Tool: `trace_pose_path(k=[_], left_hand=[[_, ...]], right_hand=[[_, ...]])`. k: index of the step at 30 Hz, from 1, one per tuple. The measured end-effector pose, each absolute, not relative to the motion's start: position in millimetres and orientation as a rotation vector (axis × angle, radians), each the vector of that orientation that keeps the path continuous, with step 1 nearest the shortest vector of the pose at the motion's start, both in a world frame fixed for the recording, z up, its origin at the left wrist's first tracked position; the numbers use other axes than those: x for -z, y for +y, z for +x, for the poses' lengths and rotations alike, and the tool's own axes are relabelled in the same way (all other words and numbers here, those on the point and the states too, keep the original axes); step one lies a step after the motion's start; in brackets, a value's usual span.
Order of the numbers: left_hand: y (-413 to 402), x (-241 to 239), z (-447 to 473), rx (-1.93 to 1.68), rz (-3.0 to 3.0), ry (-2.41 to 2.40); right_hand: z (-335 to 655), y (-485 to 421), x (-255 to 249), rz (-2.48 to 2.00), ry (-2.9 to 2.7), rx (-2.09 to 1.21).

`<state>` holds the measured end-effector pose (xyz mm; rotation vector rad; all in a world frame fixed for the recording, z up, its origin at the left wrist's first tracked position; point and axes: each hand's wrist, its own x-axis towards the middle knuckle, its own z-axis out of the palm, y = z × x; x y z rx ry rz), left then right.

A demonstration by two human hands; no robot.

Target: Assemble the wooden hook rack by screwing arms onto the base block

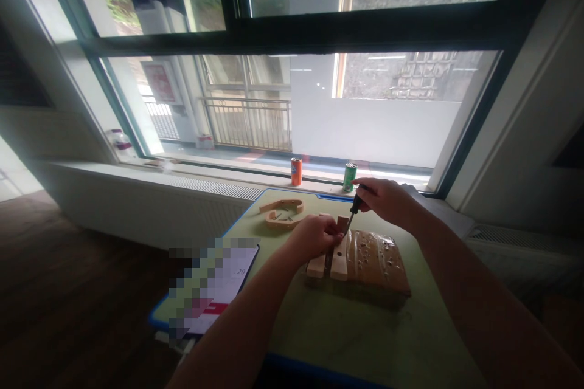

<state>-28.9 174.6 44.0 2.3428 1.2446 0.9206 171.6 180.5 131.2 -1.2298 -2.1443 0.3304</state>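
My right hand (pixel 381 196) is closed around the black handle of a screwdriver (pixel 356 203), which slants down to the left. Its tip meets the fingers of my left hand (pixel 317 234), pinched together low over a pale wooden piece (pixel 338 264) with a dark hole in it. Whatever those fingers pinch is hidden. A second wooden strip (pixel 316 267) lies to the left of that piece. Both rest on the left part of a brown block wrapped in shiny tape (pixel 378 258), its top pitted with several holes.
Two curved wooden pieces, one nearer (pixel 276 220) and one farther (pixel 283 202), lie at the table's far left, with small screws (pixel 285 214) between them. A tablet (pixel 232 279) lies left. An orange can (pixel 296 171) and a green can (pixel 350 177) stand on the windowsill.
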Motion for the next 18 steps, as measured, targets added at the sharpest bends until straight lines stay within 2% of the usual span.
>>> trace_pose_path(k=[6,12,18], left_hand=[[169.2,-51.2,-28.8,-0.906,2.371,1.228],[171.3,-51.8,-35.5,-0.824,2.270,1.016],[174.3,-52.9,-38.5,-0.769,2.186,0.936]], right_hand=[[175.6,182.3,-134.4,-1.301,-2.133,-0.249],[175.9,178.4,-135.2,-1.322,-2.095,-0.266],[177.7,168.8,-143.3,-1.365,-2.252,-0.079]])
